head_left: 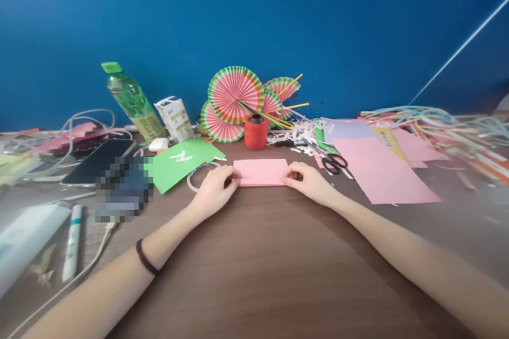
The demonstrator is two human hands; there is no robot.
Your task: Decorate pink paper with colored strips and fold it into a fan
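A small folded pink paper lies flat on the brown table. My left hand pinches its left edge, thumb and fingers closed on the paper. On the other side, my right hand pinches the right edge the same way. A black band circles my left wrist. Behind the paper stand a red spool of thread and several pink-and-green pleated paper fans. Black scissors lie just right of my right hand.
A green paper sheet, a green bottle, a small carton, a phone and a marker sit at left. A large pink sheet, paper scraps and coloured strips crowd the right. A blue wall rises behind.
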